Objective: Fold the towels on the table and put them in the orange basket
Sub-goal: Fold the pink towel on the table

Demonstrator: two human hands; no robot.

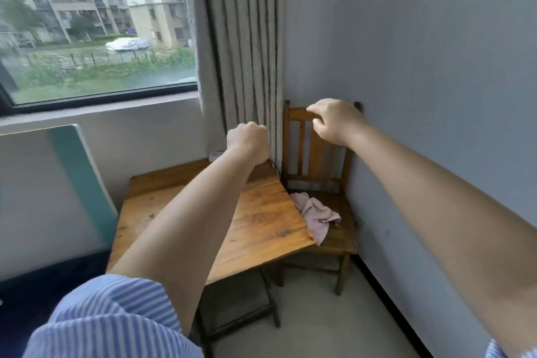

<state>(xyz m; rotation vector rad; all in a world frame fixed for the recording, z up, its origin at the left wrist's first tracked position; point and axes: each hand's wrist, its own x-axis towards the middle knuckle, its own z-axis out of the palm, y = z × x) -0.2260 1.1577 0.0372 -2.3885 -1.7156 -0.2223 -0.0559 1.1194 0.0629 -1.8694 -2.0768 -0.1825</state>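
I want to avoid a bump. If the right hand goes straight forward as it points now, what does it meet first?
Probably the top rail of the wooden chair: the right hand overlaps it in the picture. How far it is from the rail is unclear.

A wooden surface stands in the corner below the window, a small pale object lying at its far edge, while the wooden chair just beside it carries a crumpled pink towel on its seat.
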